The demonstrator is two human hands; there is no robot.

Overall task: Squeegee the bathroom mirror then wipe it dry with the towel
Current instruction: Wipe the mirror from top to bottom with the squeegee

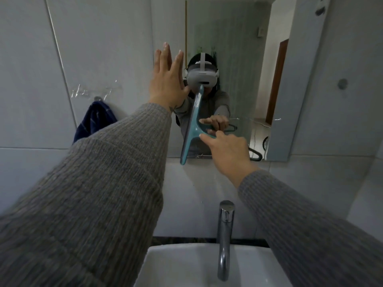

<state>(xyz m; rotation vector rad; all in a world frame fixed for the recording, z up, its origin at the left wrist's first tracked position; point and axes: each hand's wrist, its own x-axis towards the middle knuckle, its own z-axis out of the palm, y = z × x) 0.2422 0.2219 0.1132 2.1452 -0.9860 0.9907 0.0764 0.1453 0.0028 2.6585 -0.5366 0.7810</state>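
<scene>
Large pale grey wall tiles (93, 38) surround me, split by thin grout lines. A clear plastic hook strip (93, 91) is stuck to the wall on my left. Below me sits a white basin (165, 264) with an upright chrome tap (224, 235). A small round fitting (342, 83) marks the wall on my right. The light is dim and cool.

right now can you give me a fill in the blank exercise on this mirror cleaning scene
1. The teal squeegee is held in the ____ hand.
2. The left hand is open and flat against the ____.
3. The dark blue towel hangs from a hook on the ____.
4. Below the mirror, a chrome ____ rises over the white sink.

Missing words: right; mirror; wall; tap
</scene>
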